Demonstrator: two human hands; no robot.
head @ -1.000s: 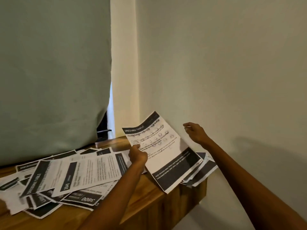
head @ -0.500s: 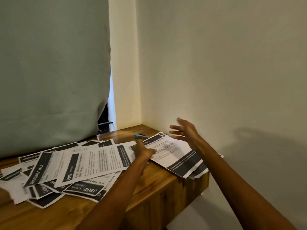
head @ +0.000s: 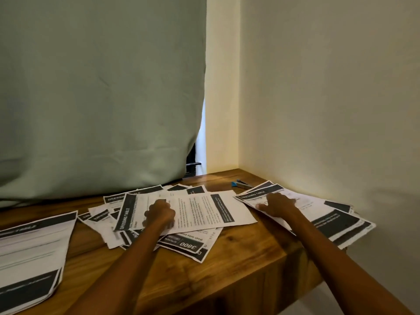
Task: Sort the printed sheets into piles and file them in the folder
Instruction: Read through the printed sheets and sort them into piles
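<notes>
Since half a second ago the right hand [head: 276, 204] has come down from its spread hover above the wall-side pile [head: 318, 214] and now rests on it, and the left hand [head: 160, 213] has shifted left from the gap between the piles onto the loose heap of sheets [head: 181, 212] in the middle of the frame. A second ago a sheet headed "DRESSING TABLE" was held up between both hands; it now lies on the wall-side pile.

The right hand lies knuckles up on the upper left part of that pile, just below its dark header strip, thumb stretched toward the left edge of the paper. Its fingers seem laid flat on the top sheet, though their tips are hidden behind the back of the hand. The pile fans out from under the hand toward the lower right, its dark footer bands overhanging the table [head: 238, 264] edge beside the cream wall [head: 329, 98].

The left hand sits on the centre heap with fingers curled under, knuckles up, on a white sheet of printed text; whether it pinches that sheet cannot be told. The heap spreads around the hand on all sides, one sheet marked "3800" lying just below the wrist.

A third stack [head: 29, 258], blurred, lies at the lower left of the frame, well apart from both hands. A small blue object [head: 239, 184] lies on the wood near the corner, above the wall-side pile. A green curtain [head: 95, 92] fills the upper left.
</notes>
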